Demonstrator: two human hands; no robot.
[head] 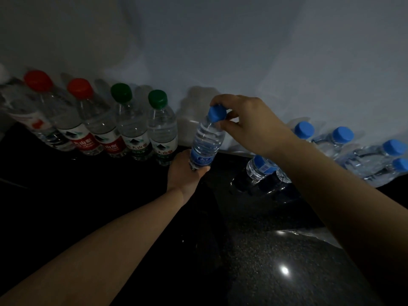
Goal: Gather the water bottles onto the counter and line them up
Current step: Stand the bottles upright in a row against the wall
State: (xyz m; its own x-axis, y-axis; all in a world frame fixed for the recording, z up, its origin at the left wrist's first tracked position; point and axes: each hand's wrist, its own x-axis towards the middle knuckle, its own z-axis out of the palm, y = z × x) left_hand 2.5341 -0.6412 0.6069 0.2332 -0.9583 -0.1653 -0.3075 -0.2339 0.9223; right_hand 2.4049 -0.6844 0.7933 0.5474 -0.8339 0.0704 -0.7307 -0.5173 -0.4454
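Two red caps, two green caps

You stand at a dark, speckled, glossy bench with a stone-like top, set against a plain white wall that rises just beyond your left hand and right hand. The room is dim, and a single lamp glint shines on the bench nearer you than the hands. Left of your hands, labelled shop-bought red-capped bottles and green-capped bottles stand along the wall. To their right, blue-capped bottles lie bunched together. It looks like an indoor kitchen or pantry counter, but you cannot tell whether it is in a home or a workplace.
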